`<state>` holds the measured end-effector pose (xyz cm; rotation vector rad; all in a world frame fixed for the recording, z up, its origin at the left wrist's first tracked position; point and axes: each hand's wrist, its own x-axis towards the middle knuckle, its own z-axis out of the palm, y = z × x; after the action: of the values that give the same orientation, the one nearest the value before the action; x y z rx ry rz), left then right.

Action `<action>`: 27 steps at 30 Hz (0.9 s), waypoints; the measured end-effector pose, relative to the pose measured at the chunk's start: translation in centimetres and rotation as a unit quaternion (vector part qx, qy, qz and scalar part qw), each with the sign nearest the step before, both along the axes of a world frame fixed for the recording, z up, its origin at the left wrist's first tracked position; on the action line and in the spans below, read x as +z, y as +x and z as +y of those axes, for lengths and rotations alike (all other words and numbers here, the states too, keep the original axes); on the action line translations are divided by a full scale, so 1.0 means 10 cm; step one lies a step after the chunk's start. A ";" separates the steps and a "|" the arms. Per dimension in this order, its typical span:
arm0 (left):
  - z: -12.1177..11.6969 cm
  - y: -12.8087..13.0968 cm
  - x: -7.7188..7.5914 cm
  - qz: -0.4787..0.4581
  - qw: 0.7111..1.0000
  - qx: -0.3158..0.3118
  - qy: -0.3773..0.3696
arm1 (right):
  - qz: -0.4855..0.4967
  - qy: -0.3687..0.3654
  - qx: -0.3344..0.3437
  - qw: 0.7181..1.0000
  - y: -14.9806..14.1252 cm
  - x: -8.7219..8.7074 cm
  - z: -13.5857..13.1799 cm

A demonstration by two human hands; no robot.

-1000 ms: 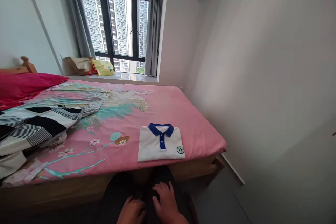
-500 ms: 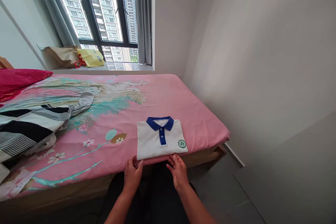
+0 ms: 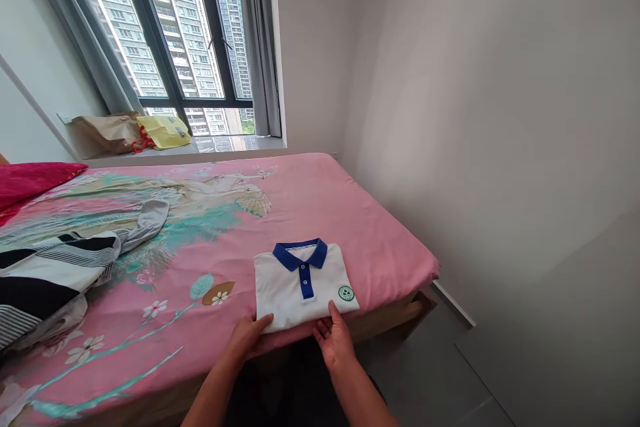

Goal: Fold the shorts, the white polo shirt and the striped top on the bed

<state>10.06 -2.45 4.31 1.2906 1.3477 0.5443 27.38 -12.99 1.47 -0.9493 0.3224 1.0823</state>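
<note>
A white polo shirt (image 3: 285,300) with a dark blue collar and button placket lies folded near the bed's front edge. Its collar points away from me, and a round green badge (image 3: 346,293) shows at its right side. My left hand (image 3: 247,335) is at the near left corner, thumb on top of the cloth and fingers tucked out of sight below it. At the near edge, further right, is my right hand (image 3: 334,341). Its thumb touches the shirt, while its fingers are apart and slightly bent below the edge.
The bed (image 3: 380,247) has a pink patterned sheet. A black, white and grey striped garment (image 3: 55,273) lies at left, near a red pillow (image 3: 40,183). A brown paper bag (image 3: 105,132) and a yellow bag (image 3: 165,131) sit on the windowsill. A wall stands at right.
Both hands have moved onto the shirt's near edge, their thumbs now over the cloth. The view has tilted up, so everything sits lower in the picture.
</note>
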 end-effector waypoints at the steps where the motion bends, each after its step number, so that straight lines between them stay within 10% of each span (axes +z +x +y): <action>1: -0.02 0.01 0.00 -0.027 0.999 0.005 -0.031 | -0.009 0.002 -0.003 1.000 0.01 0.01 0.02; 9: -0.27 0.03 -0.18 -0.209 0.960 0.067 -0.171 | -0.011 0.051 -0.048 0.997 0.17 -0.02 0.10; 17: -0.74 -0.16 -0.55 -0.215 0.949 0.077 -0.217 | -0.001 0.065 -0.032 0.997 0.24 -0.31 -0.39; 27: -0.55 0.07 -0.09 -0.351 0.892 0.072 -0.275 | -0.030 0.120 0.028 0.992 0.40 -0.07 -0.28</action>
<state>10.71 -7.92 3.43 0.4487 0.8798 0.5964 31.34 -15.83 0.73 -0.7786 0.1130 1.1137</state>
